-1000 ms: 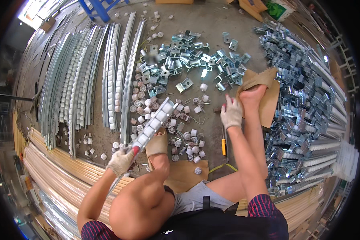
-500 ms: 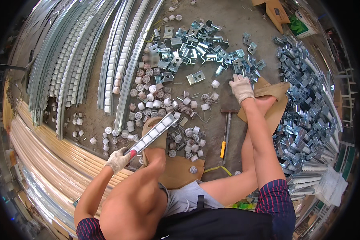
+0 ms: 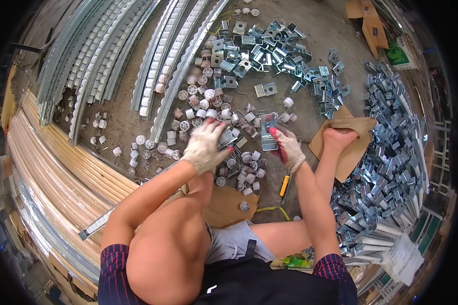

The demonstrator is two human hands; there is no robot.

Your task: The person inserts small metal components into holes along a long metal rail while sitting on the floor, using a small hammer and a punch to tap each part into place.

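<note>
My left hand [image 3: 204, 147], in a white knit glove with red fingertips, is over the track's upper end with fingers apart and slightly blurred. A metal roller track [image 3: 97, 223] passes under my left forearm and across my raised knee. My gloved right hand [image 3: 290, 150] grips a shiny metal bracket [image 3: 267, 134] between thumb and fingers, to the right of the left hand. Just below it shows the yellow handle [image 3: 285, 186] of a tool on the floor; my hand hides its upper part. White rollers [image 3: 249, 175] lie scattered around both hands.
Loose metal brackets [image 3: 269, 51] are heaped ahead, with a larger bracket pile [image 3: 387, 147] at the right. Long roller tracks [image 3: 163, 66] lie at the far left. Wrapped long strips [image 3: 56, 168] run along the left. Cardboard [image 3: 229, 206] lies beneath my legs.
My right hand has come back from the bracket heap with a bracket. My left hand has moved from the track's lower end to its upper end, and the track now lies across my knee.
</note>
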